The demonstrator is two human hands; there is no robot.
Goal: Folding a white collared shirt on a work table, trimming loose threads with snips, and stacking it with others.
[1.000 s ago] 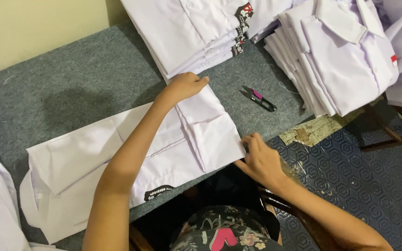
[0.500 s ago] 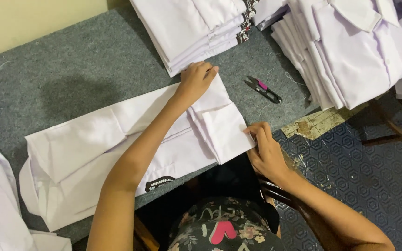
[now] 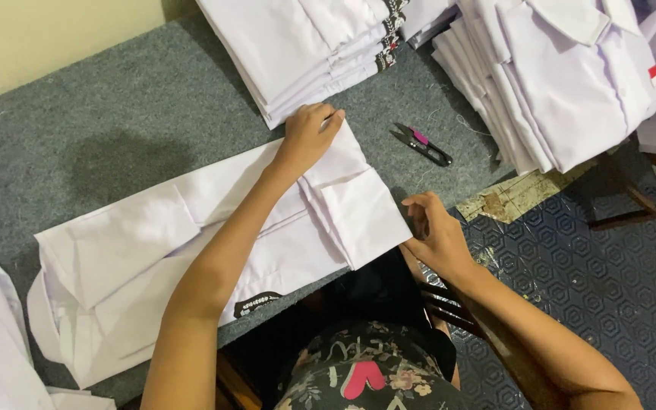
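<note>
Grey felt-covered surface (image 3: 115,129) carries a white shirt (image 3: 138,258) laid flat across its near edge, with two stacks of folded white shirts (image 3: 320,53) (image 3: 563,83) at the far side. Left hand (image 3: 307,137) presses flat on the folded end of the shirt at its far corner, fingers extended, while the right hand (image 3: 434,231) pinches the near corner of that same fold at the surface's edge. Small black thread snips (image 3: 423,144) with a pink mark lie just beyond the fold, between the hands and the right-hand stack.
</note>
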